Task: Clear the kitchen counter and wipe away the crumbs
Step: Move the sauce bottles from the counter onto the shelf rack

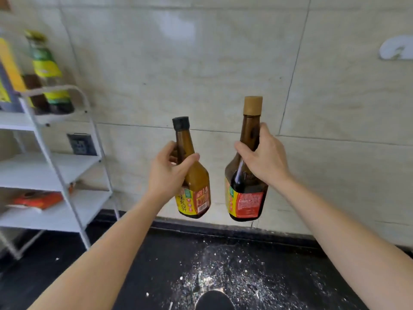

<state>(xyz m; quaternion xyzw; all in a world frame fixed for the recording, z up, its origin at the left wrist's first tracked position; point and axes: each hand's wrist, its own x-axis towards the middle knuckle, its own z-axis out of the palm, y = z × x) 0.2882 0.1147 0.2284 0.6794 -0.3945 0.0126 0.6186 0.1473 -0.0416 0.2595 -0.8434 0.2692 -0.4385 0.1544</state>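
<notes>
While held above the crumb-strewn black table (pixel 223 276), left hand (pixel 165 173) grips black-capped brown glass bottle (pixel 194 182); right hand (pixel 261 159) grips taller tan-capped brown bottle (pixel 245 198).

beige tiled wall (pixel 223 63), white shelf rack (pixel 33 172)

The dark round object (pixel 215 300) (bottom edge) is cut off; the crumbs (pixel 225 274) are too small to identify.
</notes>
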